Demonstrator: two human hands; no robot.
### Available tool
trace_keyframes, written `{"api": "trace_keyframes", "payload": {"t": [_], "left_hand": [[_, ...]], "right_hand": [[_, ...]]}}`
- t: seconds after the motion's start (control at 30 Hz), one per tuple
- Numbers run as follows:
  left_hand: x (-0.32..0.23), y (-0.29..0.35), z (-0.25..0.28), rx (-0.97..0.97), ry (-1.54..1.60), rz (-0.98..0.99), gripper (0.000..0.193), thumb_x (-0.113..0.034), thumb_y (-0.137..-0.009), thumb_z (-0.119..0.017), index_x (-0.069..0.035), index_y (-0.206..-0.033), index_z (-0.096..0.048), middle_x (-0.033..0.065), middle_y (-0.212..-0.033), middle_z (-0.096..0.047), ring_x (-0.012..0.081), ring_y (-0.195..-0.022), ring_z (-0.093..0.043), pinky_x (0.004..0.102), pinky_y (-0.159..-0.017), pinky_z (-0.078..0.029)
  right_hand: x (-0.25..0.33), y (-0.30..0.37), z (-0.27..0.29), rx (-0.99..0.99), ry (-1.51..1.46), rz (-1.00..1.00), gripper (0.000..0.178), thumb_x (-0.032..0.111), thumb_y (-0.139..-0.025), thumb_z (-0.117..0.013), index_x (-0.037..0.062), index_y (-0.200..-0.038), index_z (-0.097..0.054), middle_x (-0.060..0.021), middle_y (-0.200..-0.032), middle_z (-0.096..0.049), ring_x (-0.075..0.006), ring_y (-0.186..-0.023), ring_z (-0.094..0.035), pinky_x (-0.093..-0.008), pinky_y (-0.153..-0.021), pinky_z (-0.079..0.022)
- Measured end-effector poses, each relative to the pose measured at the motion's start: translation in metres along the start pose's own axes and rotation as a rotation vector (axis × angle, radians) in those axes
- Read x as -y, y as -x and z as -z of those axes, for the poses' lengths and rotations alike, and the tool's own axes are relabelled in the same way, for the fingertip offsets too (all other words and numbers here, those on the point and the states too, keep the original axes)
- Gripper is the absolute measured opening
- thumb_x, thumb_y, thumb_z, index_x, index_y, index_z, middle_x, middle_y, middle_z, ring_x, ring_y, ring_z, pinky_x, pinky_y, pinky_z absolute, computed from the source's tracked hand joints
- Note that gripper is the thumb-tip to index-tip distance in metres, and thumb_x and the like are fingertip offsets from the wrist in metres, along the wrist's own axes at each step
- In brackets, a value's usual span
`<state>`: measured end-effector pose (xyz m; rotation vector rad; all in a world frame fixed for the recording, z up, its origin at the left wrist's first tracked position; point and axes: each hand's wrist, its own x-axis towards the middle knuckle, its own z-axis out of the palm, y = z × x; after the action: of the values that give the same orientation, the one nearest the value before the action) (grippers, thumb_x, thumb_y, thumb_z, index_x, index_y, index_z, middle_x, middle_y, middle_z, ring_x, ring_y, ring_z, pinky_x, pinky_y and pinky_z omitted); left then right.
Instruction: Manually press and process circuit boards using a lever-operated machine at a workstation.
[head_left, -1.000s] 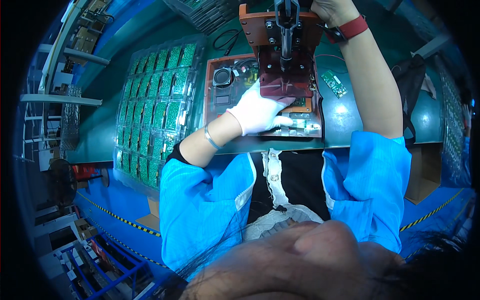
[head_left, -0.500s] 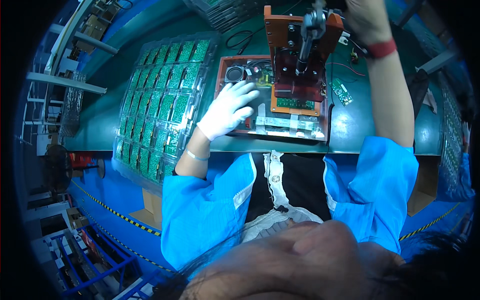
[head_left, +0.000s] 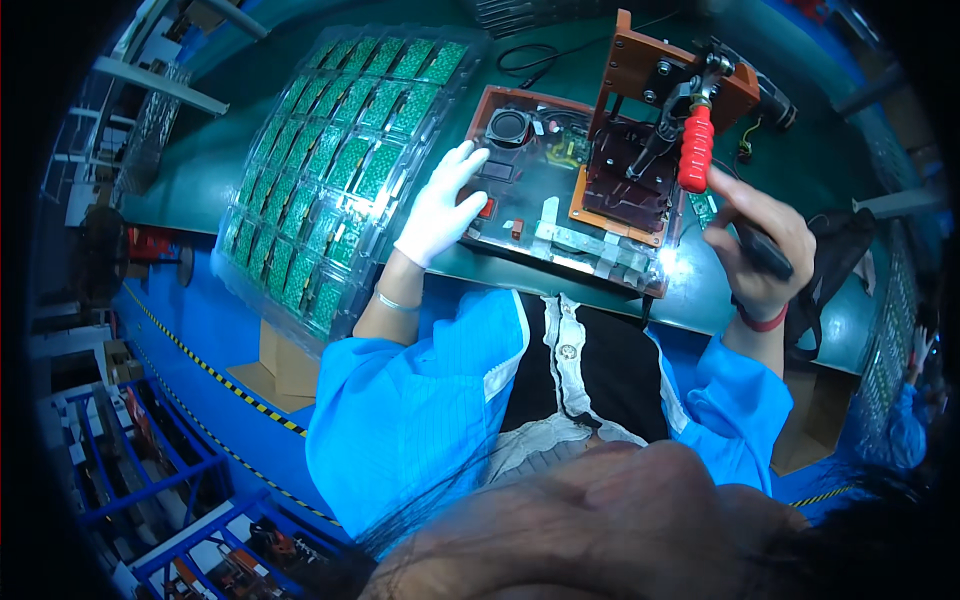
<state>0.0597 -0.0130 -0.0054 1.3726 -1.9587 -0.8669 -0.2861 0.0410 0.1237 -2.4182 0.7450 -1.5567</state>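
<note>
My left hand point(head_left: 440, 205), in a white glove, lies with fingers spread on the left side of a test fixture box point(head_left: 500, 215) with a clear top. A round speaker point(head_left: 508, 126) sits just beyond its fingertips. On the box's right stands an orange toggle-clamp press point(head_left: 680, 68) with a red grip point(head_left: 696, 150) pointing down toward me. Dark red plates point(head_left: 630, 175) cover most of the orange nest point(head_left: 620, 228) under the press. My bare right hand point(head_left: 765, 235) is closed around a dark, elongated thing point(head_left: 763, 250) of unclear kind; its index finger reaches to the lower end of the red grip.
A clear tray of green circuit boards point(head_left: 335, 170) lies left of the box, overhanging the table's front edge. A loose green board point(head_left: 703, 208) lies right of the press. Cables point(head_left: 530, 62) lie behind the box, and a black bag point(head_left: 835, 275) sits at the right.
My right hand has come down from beyond the press toward me, and the red grip now shows pointing down. The dark thing is now visible in that hand. My left hand shifted slightly; the view turned.
</note>
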Motion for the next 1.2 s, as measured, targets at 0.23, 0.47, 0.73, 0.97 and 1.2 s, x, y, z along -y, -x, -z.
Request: {"api": "trace_keyframes", "payload": {"t": [0.23,0.47,0.73,0.97,1.2], "left_hand": [[-0.005,-0.014,-0.002,0.05,-0.125,0.003,0.059,-0.009,-0.083,-0.059,-0.012,-0.141,-0.053,0.0135,-0.158,-0.035,0.0337,-0.148,-0.026,0.0423,-0.119,-0.027],[-0.011,-0.018,-0.014,-0.088,-0.013,-0.103,0.052,0.001,-0.083,-0.057,-0.006,-0.134,-0.058,0.0157,-0.154,-0.04,0.0292,-0.141,-0.04,0.0373,-0.115,-0.034],[-0.011,-0.02,-0.019,-0.199,0.181,-0.09,0.043,0.002,-0.081,-0.061,-0.004,-0.124,-0.065,0.0159,-0.144,-0.051,0.03,-0.133,-0.049,0.0375,-0.111,-0.039],[-0.009,-0.019,-0.018,-0.215,0.174,-0.086,0.04,0.003,-0.082,-0.061,-0.003,-0.121,-0.065,0.0159,-0.14,-0.054,0.0293,-0.13,-0.052,0.0369,-0.109,-0.042],[-0.006,-0.019,-0.018,-0.204,0.161,-0.104,0.038,0.002,-0.083,-0.061,-0.002,-0.12,-0.065,0.016,-0.138,-0.056,0.0288,-0.128,-0.053,0.0371,-0.109,-0.042]], "right_hand": [[0.003,0.074,-0.01,-0.077,-0.067,-0.311,0.042,-0.001,-0.076,-0.079,-0.0019,-0.115,-0.065,-0.0207,-0.106,-0.072,-0.0185,-0.07,-0.065,-0.026,-0.065,-0.055],[0.011,0.129,-0.027,-0.097,0.047,-0.741,0.046,-0.004,-0.073,-0.078,0.0,-0.117,-0.066,-0.0166,-0.108,-0.073,-0.0162,-0.067,-0.062,-0.0242,-0.065,-0.052],[0.008,0.146,-0.044,-0.04,0.176,-0.794,0.046,0.0,-0.072,-0.08,0.0012,-0.117,-0.067,-0.0118,-0.108,-0.074,-0.0172,-0.067,-0.061,-0.0246,-0.067,-0.052],[0.008,0.144,-0.039,0.023,0.14,-0.934,0.047,0.0,-0.073,-0.08,0.0014,-0.117,-0.067,-0.0124,-0.106,-0.074,-0.017,-0.069,-0.063,-0.0251,-0.067,-0.052],[0.011,0.142,-0.047,-0.024,0.147,-1.048,0.037,-0.001,-0.075,-0.076,0.0003,-0.111,-0.068,-0.0108,-0.099,-0.074,-0.0146,-0.071,-0.062,-0.0237,-0.068,-0.051]]}}
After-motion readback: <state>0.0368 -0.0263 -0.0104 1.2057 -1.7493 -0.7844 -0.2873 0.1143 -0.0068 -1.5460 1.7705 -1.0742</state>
